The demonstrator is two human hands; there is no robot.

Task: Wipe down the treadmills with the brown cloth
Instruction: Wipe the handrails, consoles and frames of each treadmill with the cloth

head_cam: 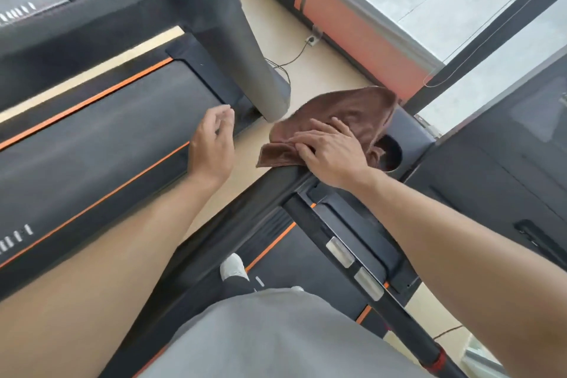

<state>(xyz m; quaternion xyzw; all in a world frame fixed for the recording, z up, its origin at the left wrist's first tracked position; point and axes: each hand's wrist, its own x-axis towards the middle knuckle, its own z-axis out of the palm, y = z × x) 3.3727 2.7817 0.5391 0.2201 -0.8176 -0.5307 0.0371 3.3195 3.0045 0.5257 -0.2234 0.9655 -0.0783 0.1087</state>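
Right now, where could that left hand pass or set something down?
Bare floor strip between the neighbouring treadmill belt and the handrail, under the idle left hand. Crowded: the console corner, where the right hand presses the brown cloth beside the cup holder.

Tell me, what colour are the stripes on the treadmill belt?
Orange stripes, clearest in the head view.

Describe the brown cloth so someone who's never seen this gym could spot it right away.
Start at the treadmill the person stands on and follow its dark left handrail forward to the console corner beside the round cup holder. The brown cloth lies crumpled there under the right hand. It is the only soft brown thing among hard black and grey parts.
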